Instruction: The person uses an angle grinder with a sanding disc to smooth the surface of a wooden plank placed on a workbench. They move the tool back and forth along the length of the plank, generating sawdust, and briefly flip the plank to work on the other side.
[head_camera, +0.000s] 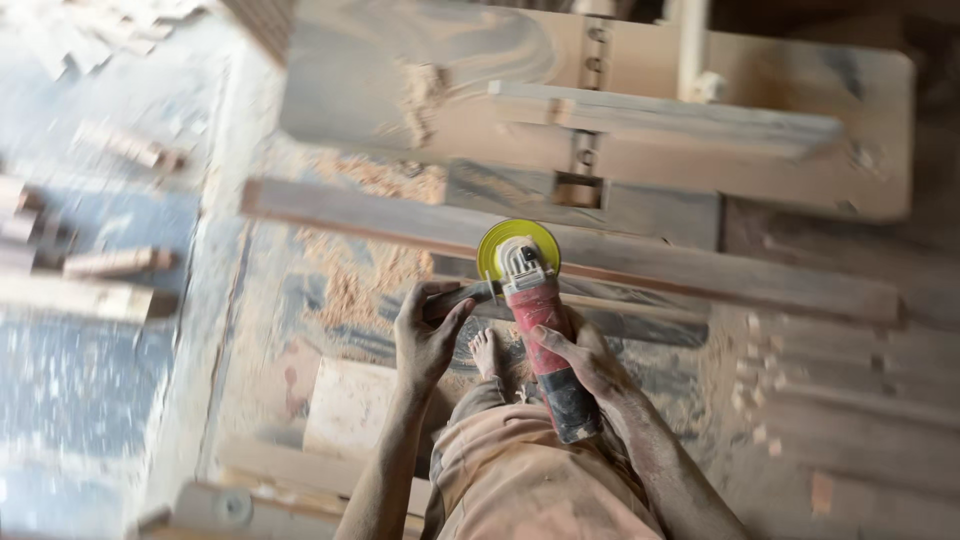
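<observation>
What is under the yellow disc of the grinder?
The yellow disc rests over a long wooden plank. The contact spot beneath it is covered. Left hand grips the side handle, right hand the red body.

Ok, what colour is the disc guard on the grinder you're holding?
Yellow-green, on a red-bodied angle grinder; the guard shows best in the head view.
</observation>
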